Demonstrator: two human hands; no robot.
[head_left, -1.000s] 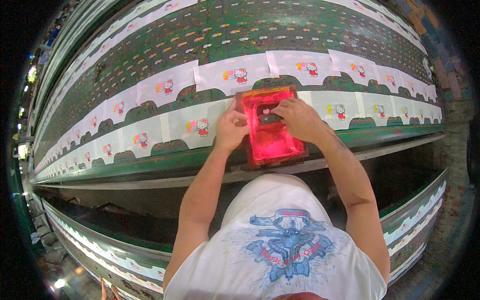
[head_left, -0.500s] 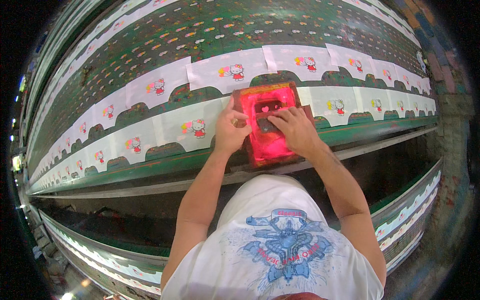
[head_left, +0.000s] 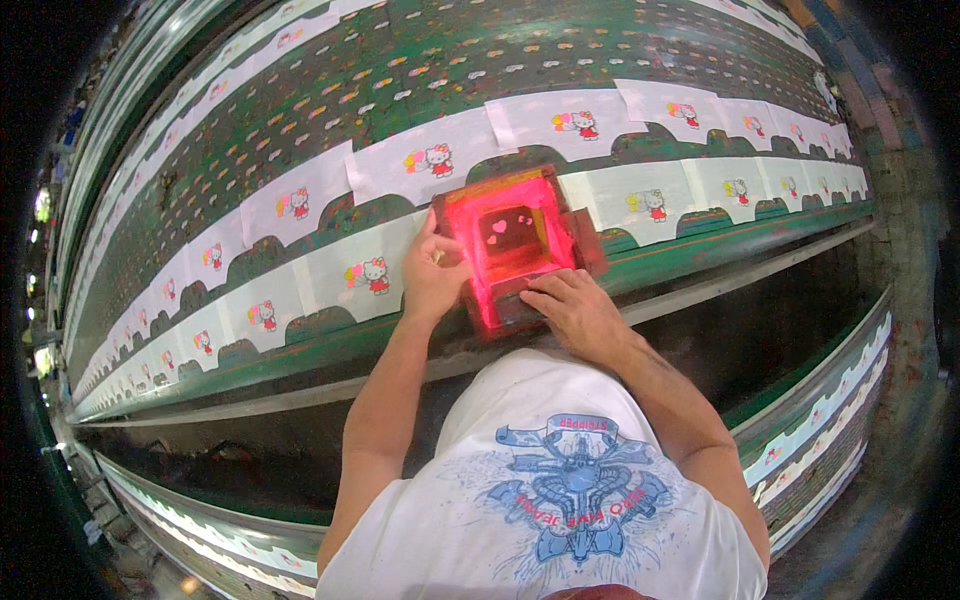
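A red-inked rectangular screen frame [head_left: 492,180] lies slightly tilted on the near row of white sheets. Its middle shows a dark window with small pink heart shapes. My left hand [head_left: 436,272] grips the frame's left edge, thumb and fingers bent. At the frame's near end, my right hand [head_left: 583,312] has its fingers closed on a dark squeegee [head_left: 512,311], partly hidden under them. Beside the frame, the sheets carry small printed cartoon cat figures with coloured hearts, for instance on a sheet [head_left: 630,190] to the right.
The long green bench [head_left: 700,240] holds rows of cut white sheets [head_left: 410,135] and many small coloured print marks farther back. A metal rail [head_left: 250,398] runs along its near edge above a dark gap. Another bench with sheets [head_left: 805,430] stands behind my body. A walkway is at right.
My right hand has drawn the squeegee toward me to the frame's near end, uncovering more of the heart shapes. The frame and both hands appear farther left in the view.
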